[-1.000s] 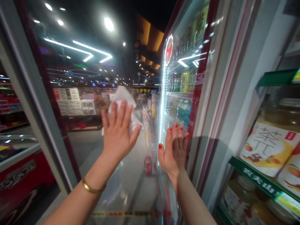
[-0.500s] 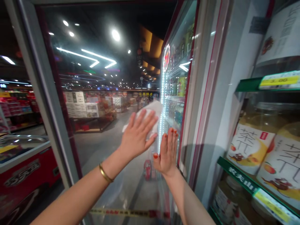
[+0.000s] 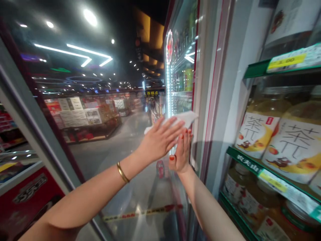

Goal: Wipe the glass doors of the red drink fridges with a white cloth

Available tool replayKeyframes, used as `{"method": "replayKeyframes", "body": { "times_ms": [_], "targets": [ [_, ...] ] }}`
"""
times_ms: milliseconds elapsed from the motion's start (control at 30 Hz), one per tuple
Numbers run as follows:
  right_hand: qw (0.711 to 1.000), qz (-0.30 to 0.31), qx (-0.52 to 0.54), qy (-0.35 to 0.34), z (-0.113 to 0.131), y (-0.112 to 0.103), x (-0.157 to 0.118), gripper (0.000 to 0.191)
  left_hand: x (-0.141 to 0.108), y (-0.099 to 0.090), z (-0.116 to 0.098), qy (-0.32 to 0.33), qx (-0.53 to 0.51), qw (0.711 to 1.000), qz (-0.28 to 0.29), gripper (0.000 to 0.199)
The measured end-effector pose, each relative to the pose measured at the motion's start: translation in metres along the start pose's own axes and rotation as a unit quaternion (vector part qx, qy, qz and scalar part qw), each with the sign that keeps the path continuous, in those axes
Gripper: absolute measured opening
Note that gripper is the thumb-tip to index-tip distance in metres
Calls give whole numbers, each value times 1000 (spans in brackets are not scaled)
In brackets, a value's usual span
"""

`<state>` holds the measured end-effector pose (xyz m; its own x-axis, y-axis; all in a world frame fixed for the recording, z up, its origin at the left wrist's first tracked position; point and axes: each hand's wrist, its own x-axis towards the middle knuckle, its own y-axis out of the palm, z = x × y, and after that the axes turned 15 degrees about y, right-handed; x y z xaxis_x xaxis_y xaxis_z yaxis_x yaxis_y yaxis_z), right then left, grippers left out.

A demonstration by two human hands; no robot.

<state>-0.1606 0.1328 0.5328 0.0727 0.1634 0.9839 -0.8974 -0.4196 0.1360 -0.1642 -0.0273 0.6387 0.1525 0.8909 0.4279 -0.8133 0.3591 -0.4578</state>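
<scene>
My left hand (image 3: 160,140), with a gold bangle (image 3: 122,172) on its wrist, lies flat with fingers stretched over a white cloth (image 3: 189,117) against the glass door (image 3: 100,174). The cloth shows above and beyond the fingers, reaching toward the door's right edge. My right hand (image 3: 183,150), with orange nails, is upright with straight fingers against the right side of the glass, nothing visible in it. The left fingertips are beside the right hand's fingers, just under the cloth.
On the right, green-edged shelves (image 3: 253,167) hold large labelled bottles (image 3: 258,134). The door's grey frame (image 3: 37,134) slants down the left. A red case (image 3: 37,197) stands at lower left. Through the glass show stacked cartons (image 3: 80,115) and a lit cooler (image 3: 182,80).
My left hand and the cloth have moved right, and the hand now tilts more to the right, closer to my right hand. The view has shifted, with the shelves nearer the middle.
</scene>
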Motion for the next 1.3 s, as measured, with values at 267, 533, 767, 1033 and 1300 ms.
{"method": "replayKeyframes", "body": {
  "times_ms": [267, 533, 767, 1033, 1300],
  "targets": [
    [992, 83, -93, -5, 14, -2, 18, 65, -162, -43, -19, -190, 7, 982, 12, 76],
    [991, 90, -100, 0, 22, -1, 20, 76, -131, -19, -50, -420, 81, 903, -39, 80],
    [987, 122, -101, 4, 18, -9, 22, 84, -222, 6, -138, -549, 142, 821, -64, 76],
    [989, 70, -111, -64, 11, -13, 24, 93, -174, 32, -132, -492, 120, 859, -72, 88],
    [993, 51, -85, -61, 11, -10, 26, 82, -217, 2, -108, -589, 167, 783, -110, 86]
  ]
}}
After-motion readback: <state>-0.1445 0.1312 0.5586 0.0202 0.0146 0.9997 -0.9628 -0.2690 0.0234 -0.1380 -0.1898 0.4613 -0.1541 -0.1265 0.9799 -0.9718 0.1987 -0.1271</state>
